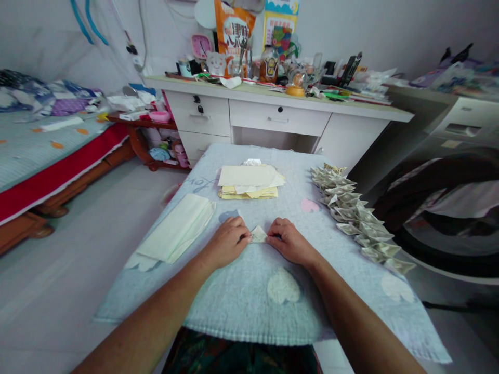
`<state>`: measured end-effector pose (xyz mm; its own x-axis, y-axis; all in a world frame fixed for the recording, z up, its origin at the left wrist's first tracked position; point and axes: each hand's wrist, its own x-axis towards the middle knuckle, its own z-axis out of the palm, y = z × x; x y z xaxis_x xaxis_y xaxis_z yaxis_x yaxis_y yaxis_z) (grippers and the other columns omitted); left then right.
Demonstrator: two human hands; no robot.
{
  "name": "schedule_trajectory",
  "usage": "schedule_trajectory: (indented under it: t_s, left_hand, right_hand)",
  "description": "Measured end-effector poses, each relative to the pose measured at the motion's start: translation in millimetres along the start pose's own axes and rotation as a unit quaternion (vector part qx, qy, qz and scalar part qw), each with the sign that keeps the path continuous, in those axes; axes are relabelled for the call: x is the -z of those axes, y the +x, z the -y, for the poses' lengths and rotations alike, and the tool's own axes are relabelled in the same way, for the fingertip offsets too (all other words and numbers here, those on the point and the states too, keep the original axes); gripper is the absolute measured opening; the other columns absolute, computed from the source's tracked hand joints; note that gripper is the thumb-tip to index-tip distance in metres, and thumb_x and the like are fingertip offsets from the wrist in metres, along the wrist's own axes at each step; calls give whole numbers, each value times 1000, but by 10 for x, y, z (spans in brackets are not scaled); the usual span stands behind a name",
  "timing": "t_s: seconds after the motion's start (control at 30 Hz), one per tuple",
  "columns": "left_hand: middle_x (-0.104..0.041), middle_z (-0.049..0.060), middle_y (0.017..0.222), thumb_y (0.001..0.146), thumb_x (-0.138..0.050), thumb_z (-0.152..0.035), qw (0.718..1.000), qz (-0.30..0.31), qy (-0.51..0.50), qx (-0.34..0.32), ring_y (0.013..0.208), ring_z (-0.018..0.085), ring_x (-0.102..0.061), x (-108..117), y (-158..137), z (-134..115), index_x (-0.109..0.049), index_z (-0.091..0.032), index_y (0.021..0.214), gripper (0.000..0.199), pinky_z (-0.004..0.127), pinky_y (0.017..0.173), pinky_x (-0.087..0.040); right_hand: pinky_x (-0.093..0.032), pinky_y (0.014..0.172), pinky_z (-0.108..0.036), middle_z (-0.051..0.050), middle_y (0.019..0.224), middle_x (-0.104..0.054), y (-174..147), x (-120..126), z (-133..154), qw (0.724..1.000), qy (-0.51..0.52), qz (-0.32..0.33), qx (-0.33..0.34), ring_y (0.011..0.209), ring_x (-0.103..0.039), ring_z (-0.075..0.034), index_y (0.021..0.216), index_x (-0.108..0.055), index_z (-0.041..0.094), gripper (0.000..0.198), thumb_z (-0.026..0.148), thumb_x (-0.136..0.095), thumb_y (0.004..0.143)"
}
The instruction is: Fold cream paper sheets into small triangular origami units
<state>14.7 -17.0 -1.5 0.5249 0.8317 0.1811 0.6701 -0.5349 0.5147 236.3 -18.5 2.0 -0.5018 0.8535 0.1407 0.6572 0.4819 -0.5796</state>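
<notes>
A small folded piece of paper [258,235], pale with a peaked top, lies on the cloth-covered table between my hands. My left hand [231,240] pinches its left corner, thumb against fingers. At the right corner, my right hand [289,241] grips it the same way. Beyond them rests a stack of cream and yellow paper sheets [249,177]. To the left lies a pile of pale folded sheets [177,228]. Along the right side run rows of folded paper pieces [353,213] with pointed tips, resembling little boats.
The table wears a light blue patterned cloth [241,301]. A white desk [278,117] crowded with jars and packets stands behind it. At the right is a front-loading washing machine [463,122]; a bed [50,150] is on the left.
</notes>
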Motion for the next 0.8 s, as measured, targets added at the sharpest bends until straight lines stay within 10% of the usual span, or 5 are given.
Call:
schedule_trajectory:
  t_s: [0.8]
  left_hand:
    - [-55, 4, 81, 79, -61, -24, 995, -31, 75, 63, 83, 21, -50, -75, 33, 5, -61, -19, 66, 14, 35, 77, -39]
  right_hand:
    - [-29, 72, -31, -5, 86, -57, 63, -46, 66, 989, -79, -21, -122, 85, -46, -19, 66, -67, 18, 16, 27, -69, 79]
